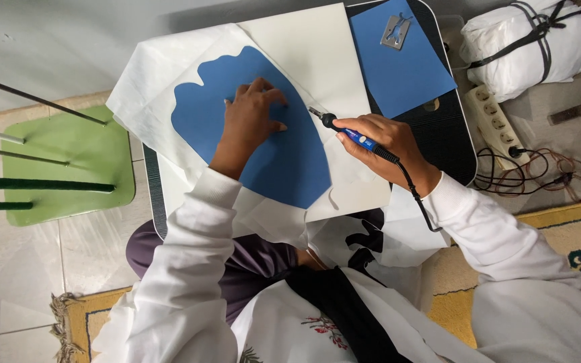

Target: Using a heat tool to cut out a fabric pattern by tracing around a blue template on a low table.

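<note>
My left hand [253, 117] presses flat, fingers spread, on a large blue cut-out shape [284, 165] that lies on white fabric [149, 87] over a white board [311, 47]. My right hand [388, 148] grips a blue-handled corded hot tool [354, 134] like a pen. Its metal tip touches the white sheet just off the blue shape's right edge. The tool's black cord runs back over my right wrist.
A blue rectangular sheet [401, 64] with a small metal stand [396, 32] lies on the black tabletop [452, 134] at the upper right. A power strip [495, 124] with tangled wires and a white bundle [529, 44] sit on the floor right. A green stool [68, 165] with rods stands left.
</note>
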